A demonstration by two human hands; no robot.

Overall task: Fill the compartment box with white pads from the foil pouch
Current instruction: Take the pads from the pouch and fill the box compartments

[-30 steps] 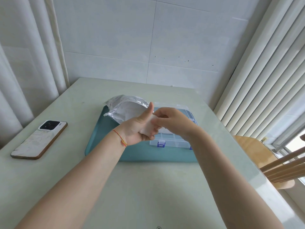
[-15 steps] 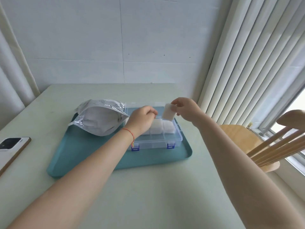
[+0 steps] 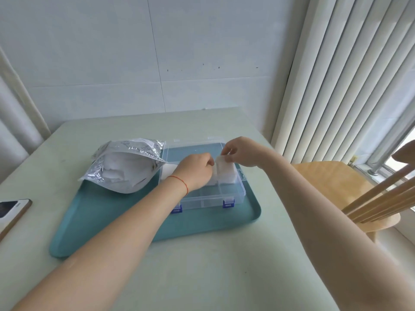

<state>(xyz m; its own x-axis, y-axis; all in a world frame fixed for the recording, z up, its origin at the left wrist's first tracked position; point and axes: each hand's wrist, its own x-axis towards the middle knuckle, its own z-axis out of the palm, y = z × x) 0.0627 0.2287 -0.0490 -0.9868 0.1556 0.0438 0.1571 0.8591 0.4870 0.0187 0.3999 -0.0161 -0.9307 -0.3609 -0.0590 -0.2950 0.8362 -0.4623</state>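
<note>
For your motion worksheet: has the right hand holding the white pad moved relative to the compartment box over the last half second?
Yes. The right hand has brought the white pad down toward the compartment box, over its right-hand compartment.

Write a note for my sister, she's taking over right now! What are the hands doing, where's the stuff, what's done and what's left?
Right hand: fingers pinch a white pad upright over the compartment box, far right.
Left hand: curled inside the box; what it holds is hidden.
Foil pouch: open, left of the box, both on the teal tray, pads inside.
Done: pads along the box's back row.
Left: front compartments look empty.
</note>
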